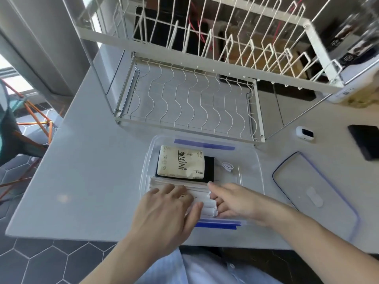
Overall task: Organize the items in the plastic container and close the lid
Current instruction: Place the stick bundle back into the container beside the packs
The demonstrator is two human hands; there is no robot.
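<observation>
A clear plastic container [253, 177] with blue clips stands open on the white table. Inside lie a cream tissue pack [181, 165] marked MINI on top of a black item [209, 171], a coiled white cable [227, 167], and a row of white wrapped packets [202, 198] along the near side. My left hand [164, 214] rests flat on the packets with fingers spread. My right hand [235, 201] presses against the packets' right end, fingers apart. The clear lid [313, 193] with a blue rim lies on the table to the right of the container.
A white wire dish rack [190, 103] stands just behind the container, its upper tier overhanging. A small white device [305, 133] and a black block [366, 143] lie at the right. The table's front edge is close to my body; a chair [12, 140] is at the left.
</observation>
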